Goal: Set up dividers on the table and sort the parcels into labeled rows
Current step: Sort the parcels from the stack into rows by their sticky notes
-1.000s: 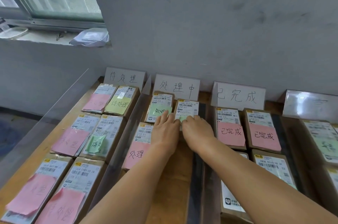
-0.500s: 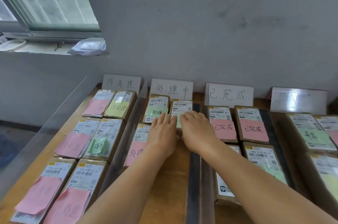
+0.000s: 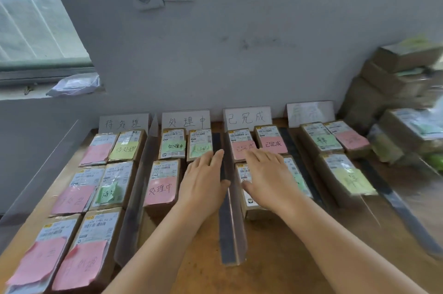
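Brown parcels with pink and green notes lie in rows on a wooden table, split by clear upright dividers. White handwritten label cards stand at the back of each row. My left hand hovers flat and empty just short of a green-noted parcel in the second row. My right hand is spread open above a parcel in the third row, on the other side of the divider. Whether either hand touches anything I cannot tell.
A loose pile of unsorted parcels rises at the far right against the wall. A fourth row holds a few parcels. A window and a plastic bag on its sill are at the left.
Both hands have pulled back from the green-noted parcel at the back of the second row and spread apart. My right hand crossed the divider to the third row. The view swung right.
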Available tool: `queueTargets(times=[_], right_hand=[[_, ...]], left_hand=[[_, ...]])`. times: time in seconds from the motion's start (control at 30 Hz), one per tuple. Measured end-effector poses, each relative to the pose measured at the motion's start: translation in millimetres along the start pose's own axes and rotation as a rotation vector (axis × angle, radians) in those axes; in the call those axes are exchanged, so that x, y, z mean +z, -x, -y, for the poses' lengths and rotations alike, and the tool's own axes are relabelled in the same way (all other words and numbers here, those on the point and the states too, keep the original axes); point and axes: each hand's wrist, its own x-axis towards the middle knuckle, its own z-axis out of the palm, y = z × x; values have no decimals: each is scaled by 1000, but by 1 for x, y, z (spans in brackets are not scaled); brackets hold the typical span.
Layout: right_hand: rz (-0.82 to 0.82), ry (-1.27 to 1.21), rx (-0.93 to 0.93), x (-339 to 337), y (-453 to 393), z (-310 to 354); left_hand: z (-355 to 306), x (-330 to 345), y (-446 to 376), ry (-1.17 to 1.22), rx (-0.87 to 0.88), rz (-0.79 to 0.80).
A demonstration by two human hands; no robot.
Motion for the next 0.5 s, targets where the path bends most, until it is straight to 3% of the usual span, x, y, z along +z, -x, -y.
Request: queueTargets(times=[0.2,0.5], right_hand=[[-56,-2,130,-28,59,-37],[-122,3,284,-54,132,-97]], left_hand=[[-54,-4,24,-11,152,42],[-141,20,49,19,239,124]])
